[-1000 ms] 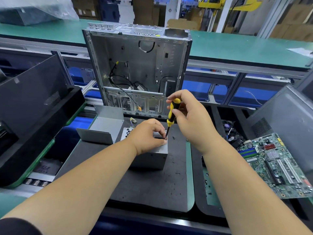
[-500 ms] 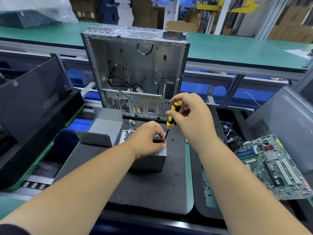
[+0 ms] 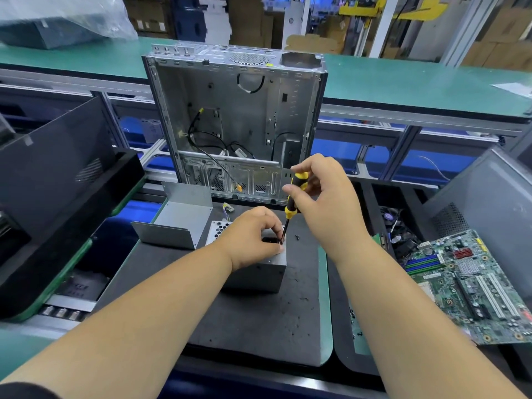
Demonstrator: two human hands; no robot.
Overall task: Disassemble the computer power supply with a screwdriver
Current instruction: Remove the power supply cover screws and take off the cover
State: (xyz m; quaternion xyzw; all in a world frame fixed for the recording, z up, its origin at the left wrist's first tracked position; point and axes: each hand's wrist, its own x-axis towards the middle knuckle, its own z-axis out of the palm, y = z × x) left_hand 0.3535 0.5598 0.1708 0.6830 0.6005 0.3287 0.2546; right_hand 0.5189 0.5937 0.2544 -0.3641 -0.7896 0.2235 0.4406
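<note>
A person's 2 bare hands work on 1 grey metal power supply (image 3: 256,276) lying on a dark mat (image 3: 259,321). The left hand (image 3: 253,236) curls over the unit's top, fingers gripping its far edge and hiding most of that face. Just to its right, the right hand (image 3: 325,203) pinches the handle of 1 yellow-and-black screwdriver (image 3: 293,197), held nearly upright, its tip set down at the unit's top corner beside the left fingertips; any screw under the tip cannot be made out. 1 small dark screw (image 3: 297,237) lies on the mat below the right hand. Left of the left hand sits 1 bent metal cover (image 3: 178,223). Beyond both hands stands 1 open, stripped computer case (image 3: 236,116). Right of the right forearm, 1 green motherboard (image 3: 472,286) lies tilted, its lower corner cut off from view.
</note>
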